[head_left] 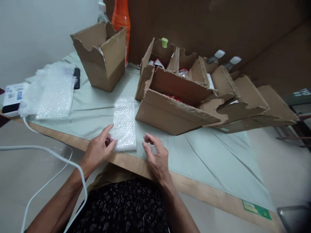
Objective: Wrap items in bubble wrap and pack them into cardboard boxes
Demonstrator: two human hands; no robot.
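Observation:
A strip of bubble wrap (124,124) lies flat on the pale green cloth (206,152) near the table's front edge. My left hand (99,149) rests at the strip's near left corner, fingers stretched and touching the edge, holding nothing. Just right of the strip, my right hand (156,158) hovers over the cloth with fingers apart and slightly curled, empty.
A stack of bubble wrap sheets (52,92) lies at the left beside a phone and a white box (12,97). An open cardboard box (102,56) stands behind, with an orange bottle (121,19). Several open cartons (179,97) holding items fill the right. A white cable (48,155) hangs off the left.

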